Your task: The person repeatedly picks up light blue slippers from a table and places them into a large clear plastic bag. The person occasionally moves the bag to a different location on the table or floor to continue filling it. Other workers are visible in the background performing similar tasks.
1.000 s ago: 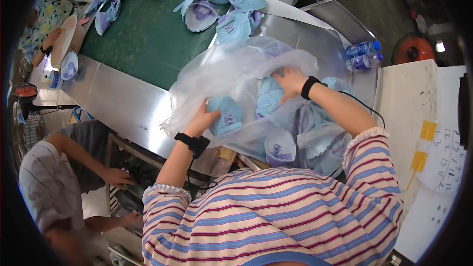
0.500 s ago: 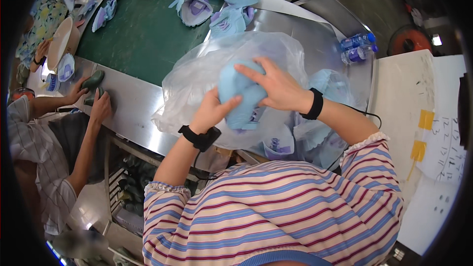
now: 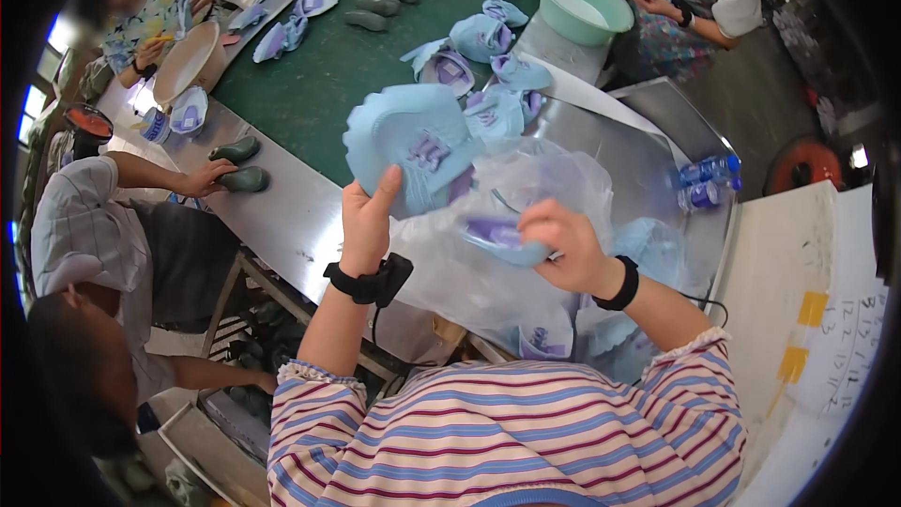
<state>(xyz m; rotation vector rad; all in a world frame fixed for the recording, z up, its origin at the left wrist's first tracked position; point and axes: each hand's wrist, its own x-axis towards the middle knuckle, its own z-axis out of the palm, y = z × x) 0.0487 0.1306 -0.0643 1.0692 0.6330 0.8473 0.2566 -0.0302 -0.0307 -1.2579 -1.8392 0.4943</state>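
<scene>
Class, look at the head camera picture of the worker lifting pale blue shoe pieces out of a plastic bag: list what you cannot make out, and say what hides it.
- Head view: how many pieces stay in the plastic bag; its cloudy film blurs them.
- Right hand grip on the small shoe piece: fingertips curl behind it.
- Left hand: only the thumb shows; the big shoe piece covers the fingers.
- Papers: bent by the picture's rim.

I've one view: head cam, fisheye, looking steeply down over the hands, close, at the tabletop [image 3: 300, 225] edge.
</scene>
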